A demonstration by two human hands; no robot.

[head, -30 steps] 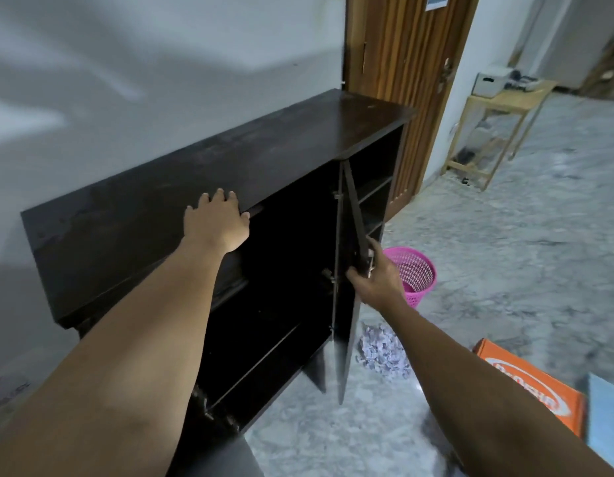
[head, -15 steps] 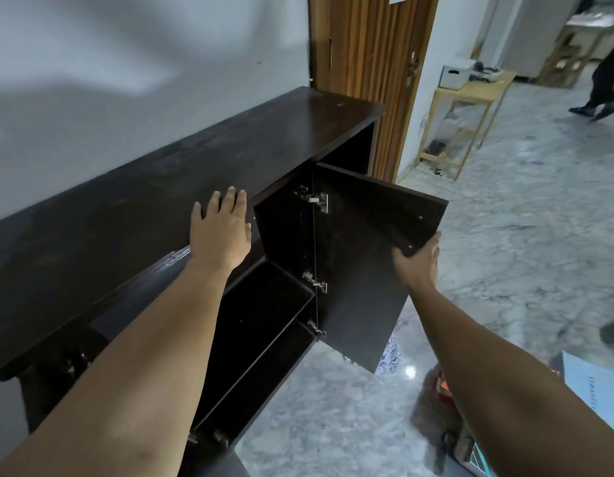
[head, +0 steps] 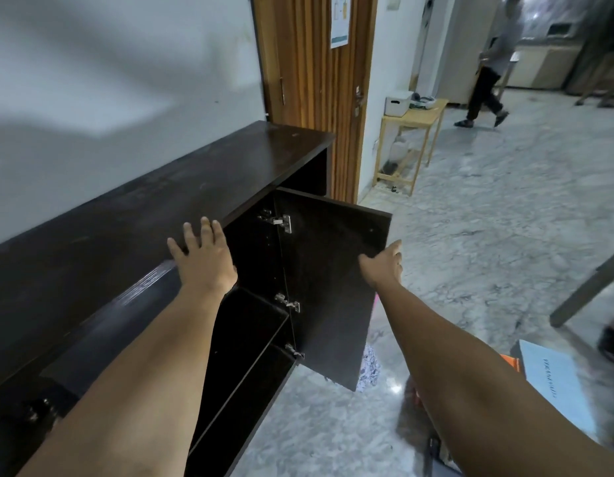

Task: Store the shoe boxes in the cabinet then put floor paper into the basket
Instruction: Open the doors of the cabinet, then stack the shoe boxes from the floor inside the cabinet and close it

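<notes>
Door (head: 329,287) swung wider; right hand (head: 384,265) grasps its edge, left hand (head: 200,254) flat, released.

Cabinet (head: 133,215) against wall, door (head: 329,287) swung open to its right.
Shelf (head: 250,342) inside; paper (head: 367,370) on floor behind door; boxes (head: 553,383) on floor far right.

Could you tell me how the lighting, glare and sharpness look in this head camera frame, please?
Head view: dim, soft indoor light; the cabinet interior is nearly black, so shelf detail is lost. A bright glare spot shows on the marble floor. Wide-angle bending curves the edges; the light blue box at the right and the walking person look motion-blurred.
</notes>
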